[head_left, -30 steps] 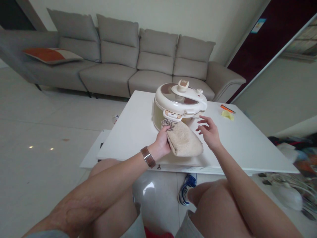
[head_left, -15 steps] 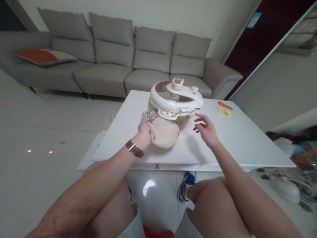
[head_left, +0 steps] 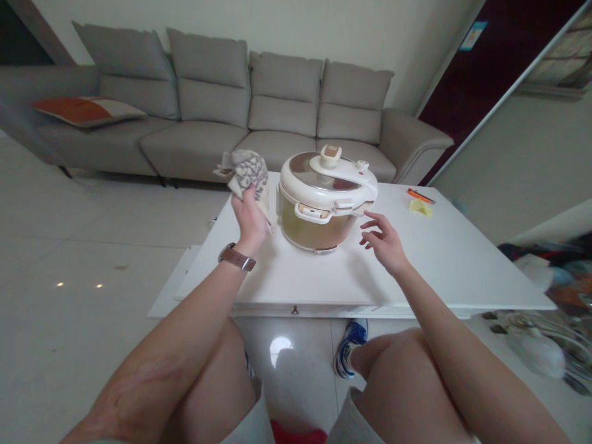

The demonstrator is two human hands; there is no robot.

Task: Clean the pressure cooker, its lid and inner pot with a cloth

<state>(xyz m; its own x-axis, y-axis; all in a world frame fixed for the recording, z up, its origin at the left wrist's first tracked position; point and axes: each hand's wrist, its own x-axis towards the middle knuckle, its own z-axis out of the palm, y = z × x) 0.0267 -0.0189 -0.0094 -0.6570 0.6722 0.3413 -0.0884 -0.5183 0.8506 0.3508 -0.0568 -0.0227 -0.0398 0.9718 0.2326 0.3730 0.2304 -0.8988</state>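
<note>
On the white table stands an electric pressure cooker [head_left: 314, 228] with a white-rimmed lid [head_left: 300, 176] and a knob on top. Its body looks gold-brown and shiny. My left hand [head_left: 250, 213] is closed around a patterned cloth [head_left: 252, 172], raised to the left of the cooker and apart from it. On the other side, my right hand [head_left: 382, 240] has its fingers spread and slightly bent. Its index fingertip is at the cooker's right edge, below the lid rim; whether it touches I cannot tell. Nothing shows in that hand.
An orange-handled tool [head_left: 420, 196] and a crumpled yellow piece [head_left: 420, 208] lie on the right of the white table [head_left: 444, 265]. Behind it stands a grey sofa [head_left: 194, 139] with an orange-and-white cushion [head_left: 87, 111]. Cables and assorted things [head_left: 536, 345] sit at the lower right.
My left hand has moved up and left with the cloth, away from the cooker's front, which now shows. The right hand has stayed almost in place.
</note>
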